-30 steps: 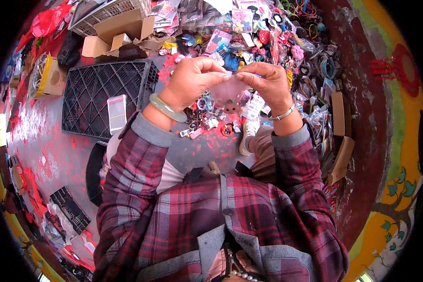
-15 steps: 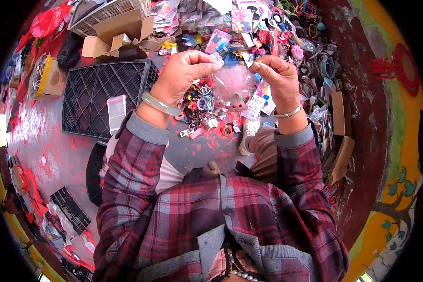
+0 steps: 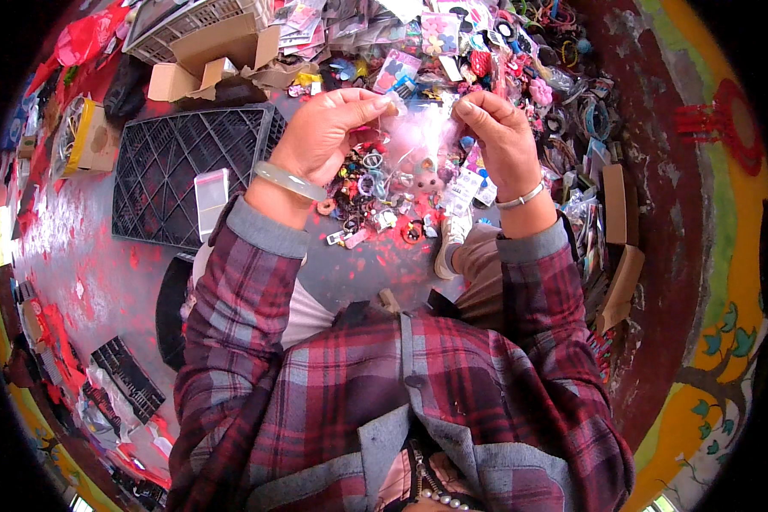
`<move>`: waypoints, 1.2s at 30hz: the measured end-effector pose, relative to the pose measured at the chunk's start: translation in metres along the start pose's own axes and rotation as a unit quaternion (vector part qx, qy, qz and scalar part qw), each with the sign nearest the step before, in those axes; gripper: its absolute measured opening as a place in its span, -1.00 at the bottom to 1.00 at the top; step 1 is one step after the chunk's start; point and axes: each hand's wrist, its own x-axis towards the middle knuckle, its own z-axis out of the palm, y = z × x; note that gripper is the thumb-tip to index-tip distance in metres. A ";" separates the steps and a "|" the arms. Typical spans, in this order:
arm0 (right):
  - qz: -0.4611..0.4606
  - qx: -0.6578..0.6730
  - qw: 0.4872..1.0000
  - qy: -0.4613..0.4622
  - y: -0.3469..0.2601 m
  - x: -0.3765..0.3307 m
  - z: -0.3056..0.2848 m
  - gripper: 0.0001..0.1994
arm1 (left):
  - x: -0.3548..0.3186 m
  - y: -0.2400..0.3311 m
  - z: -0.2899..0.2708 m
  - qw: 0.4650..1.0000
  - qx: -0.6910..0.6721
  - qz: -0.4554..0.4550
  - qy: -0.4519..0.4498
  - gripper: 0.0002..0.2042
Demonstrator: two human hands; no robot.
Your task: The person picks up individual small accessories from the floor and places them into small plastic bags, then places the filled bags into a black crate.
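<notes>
Two hands raised, left hand [image 3: 328,132] and right hand [image 3: 502,136] pinching clear plastic bag [image 3: 425,141] stretched between them

This looks like an informal sorting or packing spot for cheap trinkets, set up on a paint-spattered concrete floor [image 3: 102,256]. Around a black plastic crate [image 3: 188,171] lie heaps of small bagged hair accessories [image 3: 452,51] beyond it, opened cardboard boxes [image 3: 213,60] behind it, and a painted mural wall [image 3: 725,256] far to its right.
</notes>
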 end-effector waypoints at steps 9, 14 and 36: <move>0.106 0.139 0.979 0.102 0.020 0.006 -0.004 -0.89 | -0.001 -0.022 0.013 0.979 -0.109 -0.156 -0.075 -0.58; 0.068 0.109 0.982 0.140 0.016 0.005 -0.002 -0.91 | -0.003 -0.017 0.022 0.979 -0.027 -0.185 -0.075 -0.69; 0.046 0.115 0.978 0.165 0.015 0.005 -0.003 -0.91 | 0.006 -0.033 0.018 0.997 0.029 -0.054 -0.041 -0.68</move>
